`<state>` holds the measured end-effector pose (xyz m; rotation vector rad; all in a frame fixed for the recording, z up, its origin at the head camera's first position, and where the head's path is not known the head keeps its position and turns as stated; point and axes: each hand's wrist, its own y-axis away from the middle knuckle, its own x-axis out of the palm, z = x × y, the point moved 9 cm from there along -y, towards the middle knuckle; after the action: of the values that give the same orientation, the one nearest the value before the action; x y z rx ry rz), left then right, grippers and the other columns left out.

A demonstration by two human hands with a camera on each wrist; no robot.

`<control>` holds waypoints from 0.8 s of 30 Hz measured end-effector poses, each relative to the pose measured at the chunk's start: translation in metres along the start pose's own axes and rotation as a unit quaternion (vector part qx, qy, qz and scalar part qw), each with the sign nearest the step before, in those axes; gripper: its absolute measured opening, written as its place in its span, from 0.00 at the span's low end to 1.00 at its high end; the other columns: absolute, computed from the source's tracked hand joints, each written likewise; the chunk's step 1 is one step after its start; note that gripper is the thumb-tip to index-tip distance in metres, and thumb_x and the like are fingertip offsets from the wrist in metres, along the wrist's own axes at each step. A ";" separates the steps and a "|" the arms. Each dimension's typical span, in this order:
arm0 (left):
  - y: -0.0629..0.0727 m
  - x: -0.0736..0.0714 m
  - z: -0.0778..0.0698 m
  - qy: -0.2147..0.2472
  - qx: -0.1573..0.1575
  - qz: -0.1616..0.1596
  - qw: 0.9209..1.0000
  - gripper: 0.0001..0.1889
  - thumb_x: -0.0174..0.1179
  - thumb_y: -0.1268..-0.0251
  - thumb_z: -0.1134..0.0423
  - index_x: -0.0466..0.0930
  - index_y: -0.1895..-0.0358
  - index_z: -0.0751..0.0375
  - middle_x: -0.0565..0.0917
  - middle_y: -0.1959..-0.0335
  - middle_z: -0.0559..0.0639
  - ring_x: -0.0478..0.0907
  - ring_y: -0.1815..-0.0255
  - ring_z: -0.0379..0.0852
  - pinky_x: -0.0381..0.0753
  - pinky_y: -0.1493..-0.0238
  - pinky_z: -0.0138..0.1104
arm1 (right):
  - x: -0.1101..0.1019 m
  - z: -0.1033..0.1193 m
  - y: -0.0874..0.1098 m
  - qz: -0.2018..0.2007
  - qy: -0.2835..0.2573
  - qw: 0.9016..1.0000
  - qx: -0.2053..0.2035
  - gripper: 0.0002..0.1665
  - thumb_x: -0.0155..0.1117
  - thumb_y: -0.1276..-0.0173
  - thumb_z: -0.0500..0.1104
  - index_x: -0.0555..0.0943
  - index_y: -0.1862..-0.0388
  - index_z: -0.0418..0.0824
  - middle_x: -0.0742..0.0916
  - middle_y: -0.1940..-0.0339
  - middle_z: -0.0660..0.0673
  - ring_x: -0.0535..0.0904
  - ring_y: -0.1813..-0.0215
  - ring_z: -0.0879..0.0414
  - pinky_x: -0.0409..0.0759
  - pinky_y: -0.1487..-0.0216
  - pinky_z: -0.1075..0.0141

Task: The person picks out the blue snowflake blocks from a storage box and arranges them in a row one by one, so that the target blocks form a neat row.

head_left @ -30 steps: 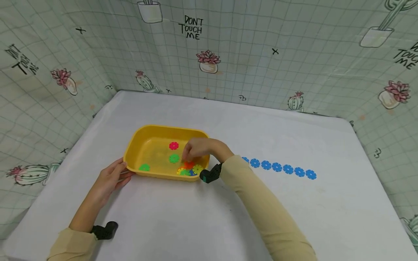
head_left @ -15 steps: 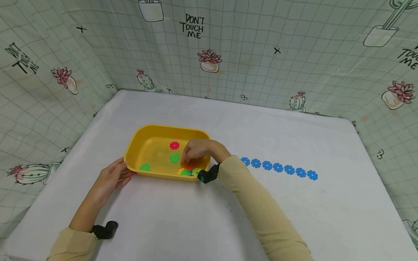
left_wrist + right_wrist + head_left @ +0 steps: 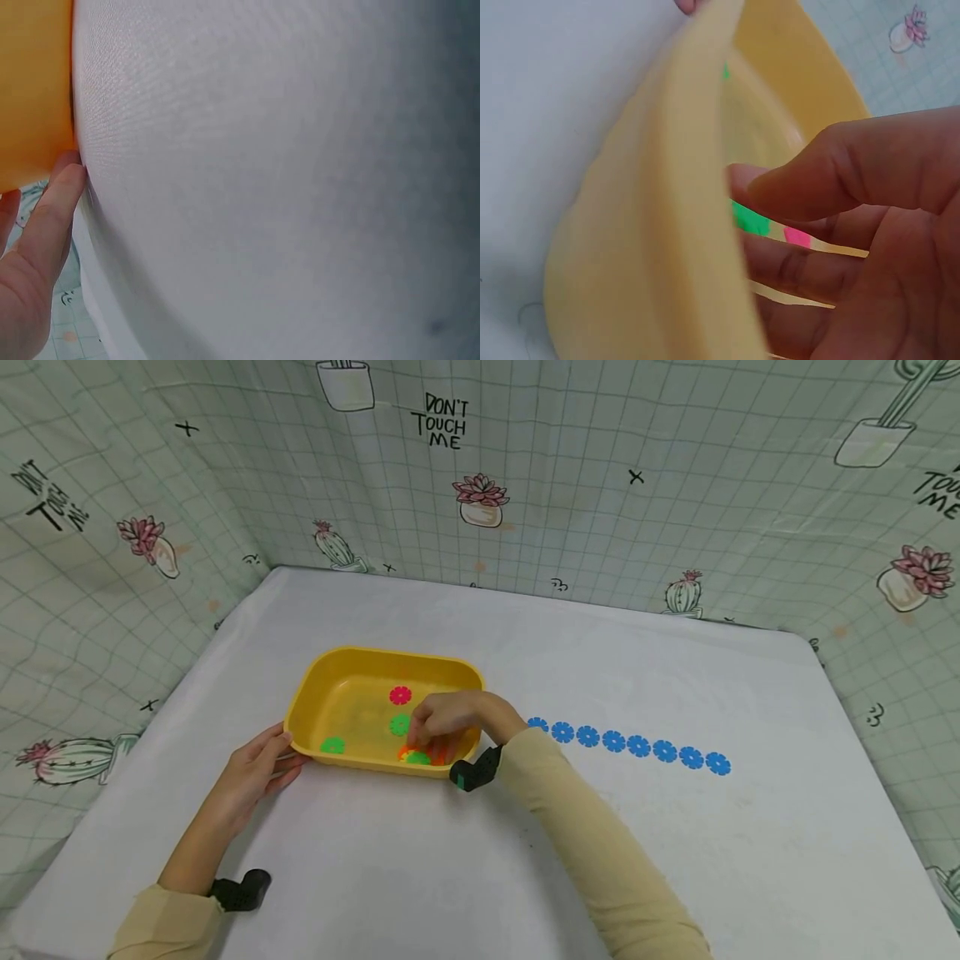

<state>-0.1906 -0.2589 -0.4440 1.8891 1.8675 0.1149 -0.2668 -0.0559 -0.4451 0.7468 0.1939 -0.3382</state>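
Note:
My left hand (image 3: 255,772) holds the near left corner of a yellow plastic basin (image 3: 345,664), thumb by the rim and fingers below. In the left wrist view, straight fingers (image 3: 54,217) touch the basin's outer side. Inside the basin's right end, my right hand (image 3: 450,714) reaches down with bent fingers among notched flower-shaped plastic discs. Orange and green discs (image 3: 417,758) lie under its fingertips. The basin wall hides those fingertips in the right wrist view, so any pinched disc is out of sight. A pink disc (image 3: 401,695) and a green disc (image 3: 399,724) lie nearby.
Right of the basin, several blue discs (image 3: 638,746) form a row on the white tabletop (image 3: 420,860), partly behind the right forearm. Another green disc (image 3: 332,745) lies at the basin's near left. A patterned cloth (image 3: 555,510) hangs around the table.
My right hand has shifted slightly nearer and left inside the basin, and the discs under it have moved about. Another blue disc shows at the row's left end. My left hand stays put.

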 end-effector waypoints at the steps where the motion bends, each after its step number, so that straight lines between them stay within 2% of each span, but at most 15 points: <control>1: 0.000 0.000 0.000 0.000 0.000 0.000 1.000 0.33 0.36 0.26 0.47 0.45 0.27 0.66 0.66 0.37 0.70 0.75 0.61 0.21 0.79 0.54 0.21 | 0.001 0.000 0.000 0.003 0.002 1.000 0.000 0.10 0.52 0.32 0.37 0.77 0.55 0.36 0.80 0.68 0.44 0.76 0.70 0.54 0.82 0.68 0.68; 8: 0.000 0.000 0.000 0.003 0.000 0.001 1.000 0.33 0.37 0.26 0.48 0.45 0.27 0.66 0.70 0.39 0.65 0.76 0.61 0.22 0.79 0.54 0.21 | 0.008 0.003 0.003 0.014 0.018 1.000 -0.005 0.12 0.51 0.32 0.37 0.73 0.51 0.38 0.78 0.69 0.44 0.73 0.72 0.55 0.79 0.70 0.70; 15: 0.001 0.001 -0.002 0.004 0.005 0.002 1.000 0.33 0.36 0.26 0.48 0.45 0.27 0.67 0.68 0.39 0.67 0.75 0.60 0.21 0.79 0.54 0.21 | 0.014 -0.001 0.002 0.032 -0.017 0.999 0.011 0.13 0.51 0.34 0.36 0.71 0.50 0.40 0.72 0.76 0.46 0.57 0.82 0.56 0.63 0.81 0.72; 24: 0.001 0.001 -0.001 0.002 0.002 0.004 1.000 0.34 0.36 0.26 0.48 0.44 0.27 0.66 0.67 0.37 0.69 0.75 0.60 0.22 0.79 0.53 0.21 | 0.016 0.001 0.002 0.029 0.012 1.000 0.000 0.15 0.54 0.33 0.40 0.71 0.48 0.41 0.74 0.72 0.48 0.65 0.76 0.57 0.69 0.75 0.73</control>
<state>-0.1903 -0.2575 -0.4432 1.8997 1.8649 0.1193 -0.2516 -0.0587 -0.4482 0.7555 0.1946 -0.2739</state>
